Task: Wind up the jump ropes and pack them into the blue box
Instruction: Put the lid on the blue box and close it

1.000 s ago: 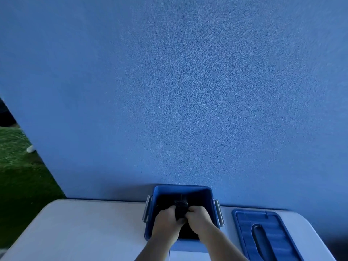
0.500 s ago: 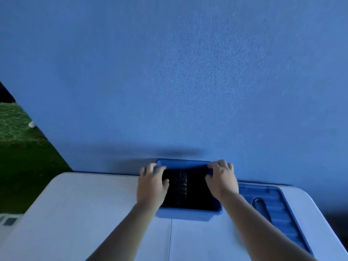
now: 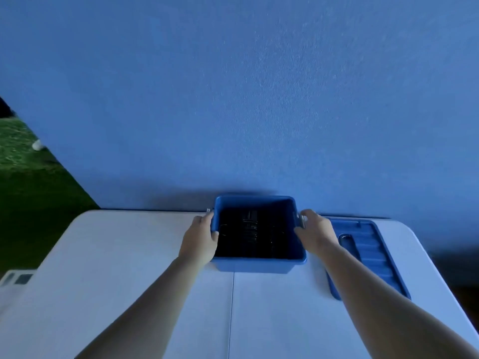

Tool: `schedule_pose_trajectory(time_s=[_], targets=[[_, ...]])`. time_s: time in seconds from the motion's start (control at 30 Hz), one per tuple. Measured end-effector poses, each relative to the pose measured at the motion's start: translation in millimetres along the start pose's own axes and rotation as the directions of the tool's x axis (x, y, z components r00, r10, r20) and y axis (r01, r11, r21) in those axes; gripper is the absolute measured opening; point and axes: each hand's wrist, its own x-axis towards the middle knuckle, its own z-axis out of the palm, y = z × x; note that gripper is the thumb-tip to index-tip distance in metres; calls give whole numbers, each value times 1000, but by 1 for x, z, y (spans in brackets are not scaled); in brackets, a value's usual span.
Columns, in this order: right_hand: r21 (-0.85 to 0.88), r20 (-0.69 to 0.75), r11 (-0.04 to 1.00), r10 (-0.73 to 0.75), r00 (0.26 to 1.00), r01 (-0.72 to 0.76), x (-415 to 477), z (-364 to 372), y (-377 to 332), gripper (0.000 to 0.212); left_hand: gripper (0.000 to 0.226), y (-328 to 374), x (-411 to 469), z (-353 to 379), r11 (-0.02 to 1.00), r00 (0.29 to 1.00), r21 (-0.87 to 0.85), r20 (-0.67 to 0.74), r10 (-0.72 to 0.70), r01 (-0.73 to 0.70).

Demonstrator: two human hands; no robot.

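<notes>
The blue box stands open at the far middle of the white table, close to the blue wall. Dark wound jump ropes lie inside it, dim and hard to make out. My left hand grips the box's left rim, thumb over the edge. On the opposite side my right hand grips the right rim, by the grey side latch.
The box's blue lid lies flat on the table right of the box, partly under my right forearm. The white table has a centre seam. A blue wall rises just behind. Green grass shows at left.
My hands left the ropes inside the box and moved out to its two side rims. The view tilted so more of the table shows.
</notes>
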Motion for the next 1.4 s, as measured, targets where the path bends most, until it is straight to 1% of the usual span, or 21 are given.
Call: schedule_pose_trajectory(time_s=[0.2, 0.33, 0.47, 0.53, 0.67, 0.77, 0.83, 0.9, 0.97, 1.03, 1.07, 1.1, 1.13, 1.17, 1.2, 1.23, 1.27, 1.33, 1.4], targets=[[145, -10, 989, 16, 1000, -15, -53, -8, 34, 45, 59, 0, -58, 3, 996, 1000, -89, 6, 26, -25], [183, -28, 983, 21, 999, -16, -97, -6, 66, 42, 58, -3, -110, 9, 987, 999, -155, 3, 43, -42], [192, -51, 981, 47, 998, -37, -137, -6, 93, 42, 60, -2, -161, 17, 974, 997, -216, -4, 72, -71], [182, -39, 982, 54, 998, -46, -155, -5, 105, 45, 62, -2, -185, 20, 967, 997, -241, 4, 82, -79], [187, -20, 980, 75, 997, -70, -180, -5, 125, 50, 69, -2, -216, 22, 967, 996, -248, 51, 70, -55], [186, -24, 979, 83, 996, -77, -188, -2, 133, 48, 77, 0, -223, 19, 967, 994, -253, 96, 45, -20], [199, -30, 975, 101, 994, -93, -189, -3, 133, 46, 84, 2, -220, 13, 976, 986, -220, 161, 34, 2], [248, -28, 962, 127, 992, -116, -188, -7, 134, 42, 86, 2, -212, 7, 988, 984, -155, 175, 45, -17], [357, -35, 924, 159, 987, -136, -183, -15, 135, 33, 82, 5, -198, -1, 995, 989, -59, 122, 85, -78], [490, -33, 854, 220, 975, -176, -172, -24, 138, 22, 73, 15, -174, -6, 986, 984, 10, 63, 166, -167], [501, -31, 842, 248, 968, -200, -163, -27, 140, 19, 70, 24, -160, -6, 977, 977, 34, 50, 210, -211], [476, -34, 853, 260, 965, -213, -151, -29, 142, 19, 67, 35, -144, -5, 967, 968, 51, 53, 246, -248], [398, -29, 890, 254, 967, -222, -137, -28, 146, 19, 62, 48, -128, -1, 958, 959, 60, 70, 275, -279], [269, -5, 938, 228, 974, -218, -124, -26, 150, 20, 55, 62, -113, 5, 950, 949, 65, 95, 299, -306], [101, 44, 974, 198, 979, -201, -112, -24, 151, 25, 48, 77, -98, 12, 939, 937, 70, 121, 328, -338], [-43, 102, 986, 166, 981, -163, -101, -20, 155, 34, 44, 93, -84, 21, 926, 921, 74, 157, 355, -370], [-144, 166, 982, 144, 976, -120, -92, -15, 159, 42, 42, 109, -73, 30, 914, 903, 74, 205, 378, -399], [-264, 246, 963, 114, 962, -46, -85, -8, 167, 53, 41, 139, -52, 51, 897, 859, 66, 326, 394, -437], [-327, 238, 945, 57, 970, 25, -84, -3, 178, 54, 39, 164, -34, 73, 888, 815, 75, 438, 380, -454]])
